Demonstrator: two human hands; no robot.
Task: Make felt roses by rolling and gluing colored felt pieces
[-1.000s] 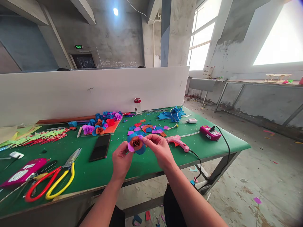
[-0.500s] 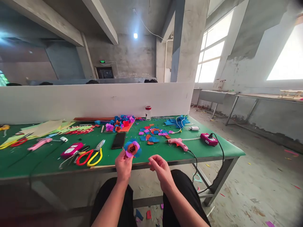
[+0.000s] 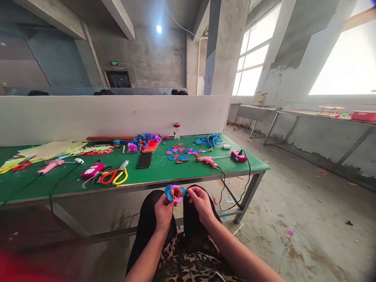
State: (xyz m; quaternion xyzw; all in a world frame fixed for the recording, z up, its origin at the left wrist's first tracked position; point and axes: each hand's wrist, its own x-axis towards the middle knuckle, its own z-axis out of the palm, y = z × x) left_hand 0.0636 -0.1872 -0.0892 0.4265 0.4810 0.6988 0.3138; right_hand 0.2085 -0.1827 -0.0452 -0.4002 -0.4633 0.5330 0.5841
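Observation:
A paper flower (image 3: 175, 192) with an orange-brown centre and purple and blue outer petals is held over my lap, just off the table's front edge. My left hand (image 3: 164, 211) is closed around its underside from the left. The fingers of my right hand (image 3: 201, 201) are pinched together at the edge of the blue petal on the right side, and they appear to grip it. On the table beyond lie loose coloured paper petals (image 3: 182, 152), a pink glue gun (image 3: 208, 160) and a black phone (image 3: 144, 160).
Finished paper flowers (image 3: 144, 143) are heaped at the back of the green table (image 3: 158, 172). Scissors (image 3: 119, 174), a second pink glue gun (image 3: 50, 167) and paper sheets (image 3: 49, 150) lie to the left. A power adapter (image 3: 238, 156) with a black cable sits near the right edge.
My left hand has drawn the flower down and back from the table toward my lap. My right hand has closed in from beside the flower to its petal edge. The view has turned right.

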